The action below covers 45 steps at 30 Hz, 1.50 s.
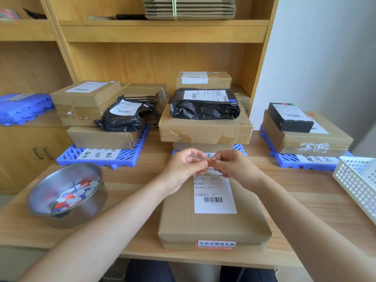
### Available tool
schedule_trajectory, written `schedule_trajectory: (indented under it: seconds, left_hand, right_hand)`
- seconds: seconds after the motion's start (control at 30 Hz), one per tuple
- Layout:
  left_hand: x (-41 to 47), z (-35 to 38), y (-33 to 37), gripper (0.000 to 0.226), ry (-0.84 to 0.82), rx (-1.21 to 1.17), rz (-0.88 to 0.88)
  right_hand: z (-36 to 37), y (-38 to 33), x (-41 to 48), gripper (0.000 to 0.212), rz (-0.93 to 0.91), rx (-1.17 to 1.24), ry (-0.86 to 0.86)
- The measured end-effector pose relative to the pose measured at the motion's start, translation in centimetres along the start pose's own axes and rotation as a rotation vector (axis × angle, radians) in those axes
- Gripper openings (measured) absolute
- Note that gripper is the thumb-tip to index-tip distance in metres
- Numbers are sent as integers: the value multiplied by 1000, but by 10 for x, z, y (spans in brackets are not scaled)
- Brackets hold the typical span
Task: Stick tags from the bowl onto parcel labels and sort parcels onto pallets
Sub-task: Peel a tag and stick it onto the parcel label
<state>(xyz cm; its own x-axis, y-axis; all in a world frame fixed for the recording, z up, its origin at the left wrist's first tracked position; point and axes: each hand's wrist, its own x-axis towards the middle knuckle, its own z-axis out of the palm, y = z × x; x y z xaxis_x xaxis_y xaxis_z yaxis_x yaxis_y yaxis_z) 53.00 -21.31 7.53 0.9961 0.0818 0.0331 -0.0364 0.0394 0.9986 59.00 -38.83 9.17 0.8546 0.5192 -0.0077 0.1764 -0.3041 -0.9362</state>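
A flat cardboard parcel [213, 224] lies on the table in front of me, with a white shipping label [213, 192] on its top. Above the label's far end, my left hand [186, 165] and my right hand [232, 165] meet, and both pinch a small red tag [207, 163] between their fingertips. A steel bowl [67, 212] with several red, blue and white tags stands at the left. Three blue pallets sit behind: the left one [67, 157], the middle one [240, 148], and the right one [289, 163], each loaded with parcels.
A white plastic basket [358, 184] stands at the right table edge. Cardboard boxes and black bag parcels are stacked on the pallets. Wooden shelving behind holds bundled flat cartons [189, 7] and spare blue pallets [22, 107] at the left.
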Motion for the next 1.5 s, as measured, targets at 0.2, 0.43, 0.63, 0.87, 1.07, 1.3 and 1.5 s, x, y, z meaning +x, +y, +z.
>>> schedule_trajectory:
  seconds: [0.2,0.43,0.63,0.87,1.07,1.3,1.5]
  left_hand:
    - [2,1,-2,20,22,-67,2]
    - [4,4,-3,20,21,-126,-9]
    - [4,3,-2,21,6,-115,-22]
    - [5,5,0,21,36,-125,-37]
    - [6,7,0,19,37,-117,-39]
    - [10,6,-1,20,49,-91,-53]
    - [14,4,-4,18,91,-40,-66]
  right_hand:
    - [-2,-1,0,15,8,78,-12]
    - [-4,1,3,14,24,113,5]
    - [-4,2,4,16,34,127,13]
    - [-2,3,6,14,6,62,38]
    - [0,8,10,15,2,22,73]
    - [3,10,12,19,-37,-28,95]
    - [2,16,15,15,-57,17,54]
